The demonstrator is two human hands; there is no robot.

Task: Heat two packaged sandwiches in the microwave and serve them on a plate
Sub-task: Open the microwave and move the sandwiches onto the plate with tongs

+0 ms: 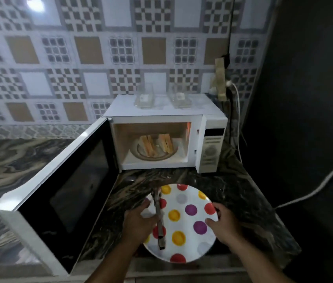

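Note:
Two cut sandwiches [155, 144] stand unwrapped on the turntable inside the open white microwave [210, 148]. Just in front of it, over the counter's front edge, is a white plate with coloured dots [184, 223]. My left hand [139, 221] grips the plate's left rim, thumb on top. Metal tongs [159, 219] lie lengthwise across the plate's left side, right at that hand's fingertips; whether the fingers also pin them is unclear. My right hand [223, 224] grips the right rim, fingers curled over its edge.
The microwave door [63, 193] hangs wide open to the left, reaching toward me. Two empty clear sandwich packs [144, 98] [180, 97] sit on top of the microwave. Dark marbled counter [243, 193] surrounds the plate. A plug and cables [236, 111] run down the wall at right.

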